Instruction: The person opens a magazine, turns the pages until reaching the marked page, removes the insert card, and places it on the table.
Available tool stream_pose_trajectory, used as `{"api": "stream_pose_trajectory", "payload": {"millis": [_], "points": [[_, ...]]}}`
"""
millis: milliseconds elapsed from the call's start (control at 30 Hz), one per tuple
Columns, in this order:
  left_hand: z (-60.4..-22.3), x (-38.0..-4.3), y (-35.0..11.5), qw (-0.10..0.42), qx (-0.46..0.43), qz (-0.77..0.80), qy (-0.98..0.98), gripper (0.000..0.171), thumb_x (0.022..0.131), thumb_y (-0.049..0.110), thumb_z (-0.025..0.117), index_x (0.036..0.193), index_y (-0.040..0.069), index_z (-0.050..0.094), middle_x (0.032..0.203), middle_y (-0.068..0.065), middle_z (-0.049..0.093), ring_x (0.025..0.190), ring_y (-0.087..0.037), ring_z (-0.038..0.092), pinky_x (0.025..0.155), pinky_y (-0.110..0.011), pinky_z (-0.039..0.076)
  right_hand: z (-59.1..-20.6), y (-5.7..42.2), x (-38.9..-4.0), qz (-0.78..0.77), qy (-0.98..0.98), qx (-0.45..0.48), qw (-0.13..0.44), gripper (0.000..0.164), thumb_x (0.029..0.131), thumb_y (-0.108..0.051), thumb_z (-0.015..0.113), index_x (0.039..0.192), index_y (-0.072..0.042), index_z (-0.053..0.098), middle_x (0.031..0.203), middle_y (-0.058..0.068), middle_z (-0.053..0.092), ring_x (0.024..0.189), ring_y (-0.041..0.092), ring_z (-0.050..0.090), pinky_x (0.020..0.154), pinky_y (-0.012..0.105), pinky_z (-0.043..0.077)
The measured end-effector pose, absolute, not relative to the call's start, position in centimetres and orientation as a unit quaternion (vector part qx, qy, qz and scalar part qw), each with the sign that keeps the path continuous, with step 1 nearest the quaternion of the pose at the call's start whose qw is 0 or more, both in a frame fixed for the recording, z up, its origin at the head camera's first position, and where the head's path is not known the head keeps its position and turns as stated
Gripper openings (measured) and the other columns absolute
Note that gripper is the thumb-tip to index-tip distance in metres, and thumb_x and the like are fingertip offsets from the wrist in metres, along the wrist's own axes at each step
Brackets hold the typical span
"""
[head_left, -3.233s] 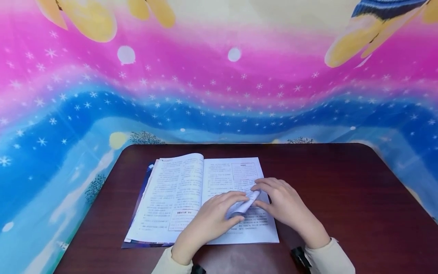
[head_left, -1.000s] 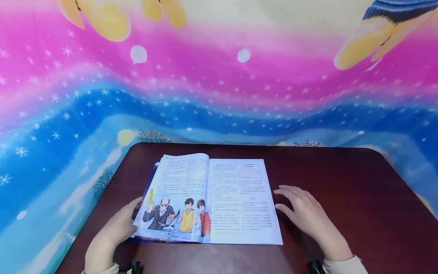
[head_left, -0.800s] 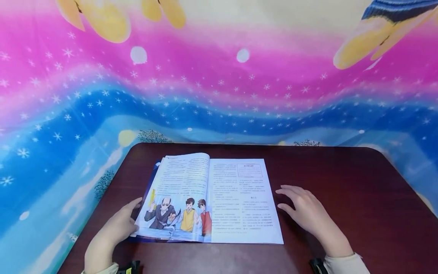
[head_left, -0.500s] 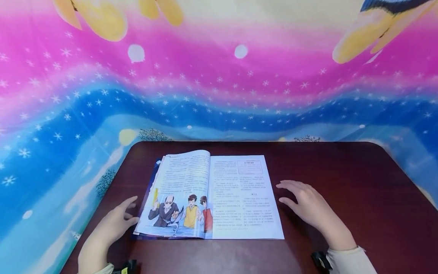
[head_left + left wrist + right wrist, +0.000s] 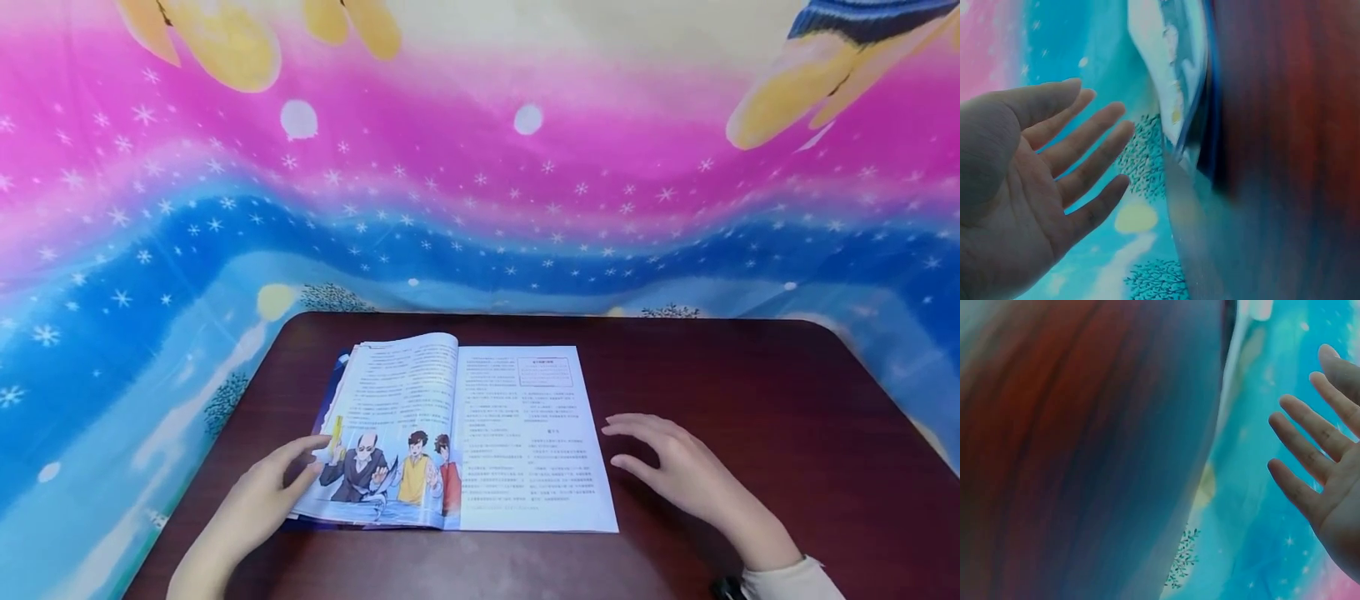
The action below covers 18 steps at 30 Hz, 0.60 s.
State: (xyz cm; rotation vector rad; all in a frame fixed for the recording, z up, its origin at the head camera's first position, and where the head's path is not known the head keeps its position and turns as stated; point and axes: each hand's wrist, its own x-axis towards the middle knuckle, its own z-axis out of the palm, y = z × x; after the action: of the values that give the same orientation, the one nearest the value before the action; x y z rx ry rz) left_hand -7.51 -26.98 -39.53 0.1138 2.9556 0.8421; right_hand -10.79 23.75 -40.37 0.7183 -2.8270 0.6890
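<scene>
An open magazine (image 5: 525,433) lies on the dark red-brown table, its left page curving up near the spine. Three cartoon figures are printed across the lower left page; the right page is mostly text. My left hand (image 5: 258,492) is at the magazine's left edge, its fingertips over the page margin. In the left wrist view that hand (image 5: 1035,169) has its fingers spread, holding nothing, beside the magazine's raised edge (image 5: 1188,81). To the right of the magazine, apart from it, my right hand (image 5: 675,467) hovers with relaxed fingers. The right wrist view shows this hand (image 5: 1329,456) holding nothing.
The table (image 5: 750,383) has rounded far corners. A colourful cloth backdrop (image 5: 465,167) with snowflakes hangs behind it and along both sides. A dark blue cover edge (image 5: 330,396) sticks out under the magazine's left side.
Earlier both hands were at a lifted page over the right side; a picture page now lies on the left. Lately my left hand has moved right, onto the left margin; my right stays beside the magazine.
</scene>
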Motion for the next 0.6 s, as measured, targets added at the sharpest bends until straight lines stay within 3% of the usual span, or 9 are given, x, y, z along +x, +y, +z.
{"api": "stream_pose_trajectory", "payload": {"millis": [233,400,600], "points": [[-39.0,-7.6,-26.3,0.033,0.055,0.254,0.965,0.037,0.098,0.025,0.063,0.134,0.014,0.061,0.130,-0.015,0.061,0.116,-0.038,0.059,0.093,-0.065,0.044,-40.4,23.2,-10.7,0.185,-0.943,0.275,0.032,0.042,0.079,-0.024,0.085,0.118,-0.017,0.070,0.126,0.001,0.065,0.115,0.023,0.062,0.093,0.048,0.051],[-38.7,-8.1,-25.6,0.034,0.049,0.266,0.962,0.039,0.098,0.026,0.063,0.135,0.014,0.061,0.128,-0.016,0.062,0.119,-0.041,0.057,0.095,-0.066,0.043,-39.5,22.5,-10.6,0.174,-0.939,0.296,-0.027,0.049,0.078,-0.029,0.085,0.122,-0.015,0.068,0.130,0.005,0.063,0.120,0.027,0.059,0.096,0.049,0.049],[-38.6,-8.7,-24.2,0.036,0.064,0.294,0.953,0.037,0.099,0.027,0.062,0.135,0.016,0.061,0.122,-0.009,0.066,0.119,-0.036,0.058,0.096,-0.062,0.044,-39.3,22.3,-11.2,0.170,-0.934,0.304,-0.081,0.067,0.073,-0.035,0.088,0.132,-0.016,0.062,0.142,0.008,0.054,0.129,0.032,0.051,0.099,0.055,0.044]]}}
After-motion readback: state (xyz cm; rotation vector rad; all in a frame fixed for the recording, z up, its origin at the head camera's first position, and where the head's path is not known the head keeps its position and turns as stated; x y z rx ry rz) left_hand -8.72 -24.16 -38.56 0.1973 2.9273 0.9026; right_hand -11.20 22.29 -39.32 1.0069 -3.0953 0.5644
